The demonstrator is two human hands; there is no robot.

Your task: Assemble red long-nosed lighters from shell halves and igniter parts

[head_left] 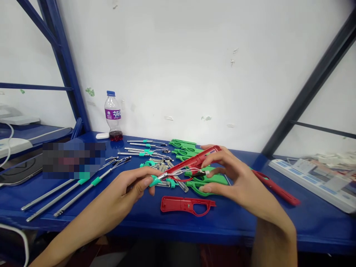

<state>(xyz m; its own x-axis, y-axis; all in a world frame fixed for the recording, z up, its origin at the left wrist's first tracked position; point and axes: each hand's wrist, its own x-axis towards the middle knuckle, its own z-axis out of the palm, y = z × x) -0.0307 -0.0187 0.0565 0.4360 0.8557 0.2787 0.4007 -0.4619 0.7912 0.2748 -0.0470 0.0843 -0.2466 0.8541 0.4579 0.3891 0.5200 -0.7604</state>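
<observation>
Between the thumb and fingers of my left hand (pixel 132 185) is a metal lighter tube (pixel 163 176) with a teal clip (pixel 155 181). White wires (pixel 180 172) run from it to a small black part (pixel 199 174) beside my right hand (pixel 236 176). My right hand's fingers curl over a red lighter shell half (pixel 191 160), held tilted above the table; the thumb is apart below the black part. Another red shell half (pixel 174 205) lies in front of me, hollow side up. Beyond my hands sit clear fuel tanks (pixel 182 185) and green shell halves (pixel 214 180).
Several metal tubes with teal clips (pixel 96 181) lie left, others (pixel 139 150) farther back. A red lighter piece (pixel 278 187) and a white power strip (pixel 314 185) are at right. A bottle (pixel 113 118) stands near the wall on the blue table (pixel 133 218).
</observation>
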